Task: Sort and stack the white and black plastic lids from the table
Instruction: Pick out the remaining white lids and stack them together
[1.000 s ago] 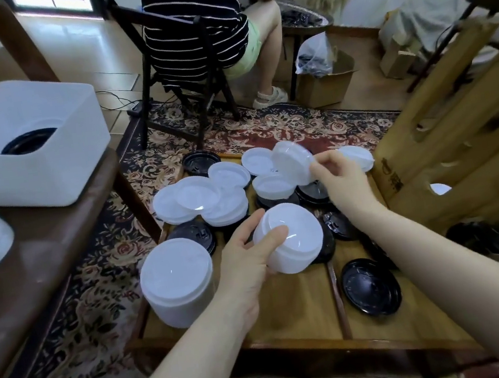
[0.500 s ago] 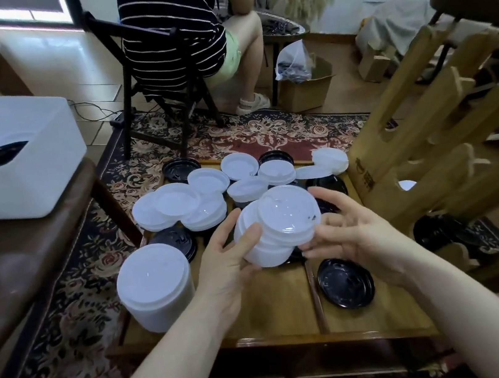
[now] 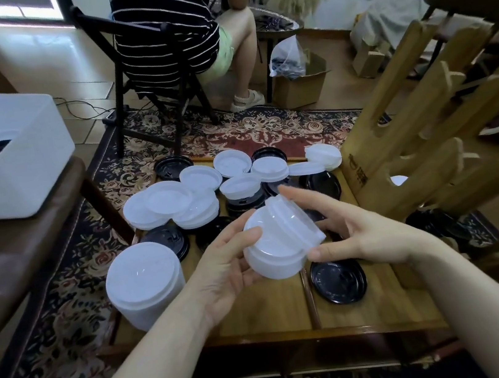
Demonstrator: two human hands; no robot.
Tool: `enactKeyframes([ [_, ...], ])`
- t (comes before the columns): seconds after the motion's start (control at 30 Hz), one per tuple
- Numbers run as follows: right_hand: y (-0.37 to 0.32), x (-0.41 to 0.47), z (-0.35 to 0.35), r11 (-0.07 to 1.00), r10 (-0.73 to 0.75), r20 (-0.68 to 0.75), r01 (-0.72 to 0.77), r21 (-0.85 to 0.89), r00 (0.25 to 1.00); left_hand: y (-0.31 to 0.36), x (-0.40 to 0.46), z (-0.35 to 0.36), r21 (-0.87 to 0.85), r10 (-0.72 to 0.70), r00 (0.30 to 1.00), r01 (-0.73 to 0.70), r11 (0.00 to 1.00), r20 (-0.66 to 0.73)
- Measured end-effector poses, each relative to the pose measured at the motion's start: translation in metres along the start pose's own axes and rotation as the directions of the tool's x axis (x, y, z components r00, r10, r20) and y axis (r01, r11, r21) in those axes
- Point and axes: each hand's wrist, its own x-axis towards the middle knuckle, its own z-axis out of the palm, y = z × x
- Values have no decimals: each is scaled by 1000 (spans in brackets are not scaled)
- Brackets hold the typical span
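low wooden table [image 3: 260,316] on patterned rug [image 3: 61,281]

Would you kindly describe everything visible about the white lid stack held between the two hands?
The held stack of white lids looks like translucent white plastic, round nested pieces with ridged rims. It is tilted, top face toward the camera's left, above the wooden table. The left hand cups it from the left and below; the right hand touches its right side with extended fingers.
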Motion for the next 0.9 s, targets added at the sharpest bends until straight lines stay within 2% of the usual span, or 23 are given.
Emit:
enactKeyframes([
  [0.07, 0, 2, 2, 996, 19, -45, -22, -84, 999, 0, -1, 1, 0, 14, 1000, -14, 1000, -13],
  [0.13, 1, 5, 7, 984, 16, -186, -48, -169, 982, -3, -1, 3, -8, 32, 999, -32, 999, -40],
  [0.23, 0, 13, 24, 926, -1, -405, -152, -345, 914, -10, -2, 7, 1, 66, 996, -66, 998, -57],
  [0.33, 0, 18, 37, 862, -17, -419, -199, -467, 908, -12, -1, 8, -6, 74, 993, -75, 997, -88],
  [0.4, 2, 17, 36, 908, 17, -367, -168, -384, 930, -11, 0, 6, -34, 59, 994, -62, 998, -88],
  [0.5, 2, 9, 25, 984, 61, -166, -87, -155, 984, -6, 0, 7, -68, 45, 996, -50, 996, -73],
  [0.57, 2, 4, 19, 988, 44, -96, -57, -140, 994, -5, 0, 8, -81, 45, 996, -51, 995, -71],
  [0.63, 3, 4, 15, 982, 17, -145, -44, -184, 989, -6, 0, 8, -93, 44, 996, -52, 994, -83],
  [0.77, 4, 9, 12, 981, 42, -353, -106, -164, 935, -4, 0, 8, -135, 65, 989, -82, 987, -130],
  [0.9, 8, 13, 20, 977, 19, -361, -94, -192, 932, -2, -1, 9, -142, 81, 989, -98, 985, -124],
])
